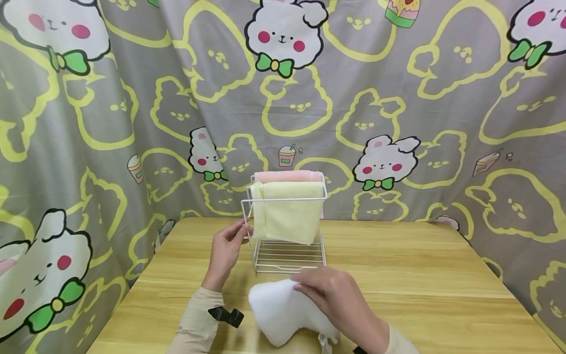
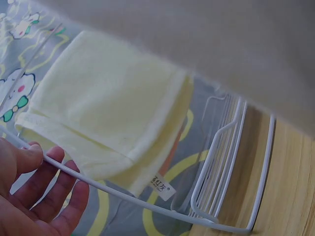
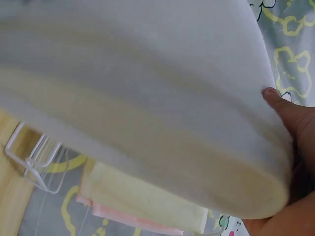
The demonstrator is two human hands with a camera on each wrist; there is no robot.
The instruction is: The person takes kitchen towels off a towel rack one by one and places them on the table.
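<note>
White cloth (image 1: 275, 314), pale yellow towel (image 1: 292, 219), pink towel (image 1: 287, 176): plain; curtain (image 1: 309, 147): patterned.
The rack (image 1: 287, 199) is uniformly white. The towel label (image 2: 162, 187) is white with dark characters. The surface (image 1: 420, 275) is light yellow-brown with a streaked wood grain. The curtain has a grey ground that carries large yellow animal outlines (image 1: 293, 132) with small yellow faces. Interspersed rabbit heads (image 1: 283, 44) are white, outlined in black, with red cheeks and pink ear interiors; each green bow (image 1: 275, 65) has a yellow centre. Small cup prints (image 1: 287, 157) combine pink, white and green. The sleeves (image 1: 196, 317) are plain beige; the wrist device (image 1: 227, 316) at the left sleeve is black.
</note>
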